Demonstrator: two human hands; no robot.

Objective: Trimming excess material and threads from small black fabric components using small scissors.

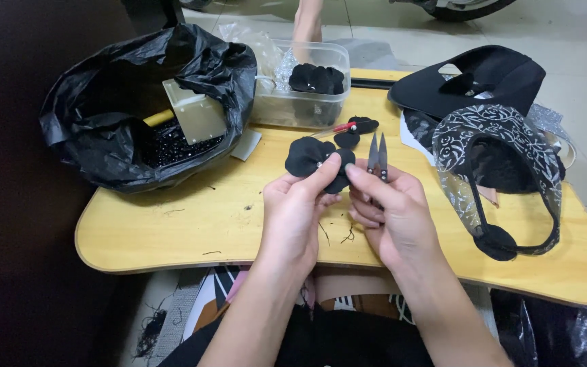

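My left hand [297, 207] pinches a black fabric flower [305, 156] over the middle of a yellow wooden lap table [171, 228]. My right hand [392, 211] touches the flower's right edge with its fingertips and also holds small thread snips [377, 153], blades pointing up and away. Loose thread bits lie on the table just below both hands.
A black plastic bag [110, 88] with beads and a clear box sits at the left. A clear plastic container [307, 102] of black flowers stands behind. More black petals [354, 131] lie nearby. Black and silver-patterned shoe uppers [504, 156] fill the right side.
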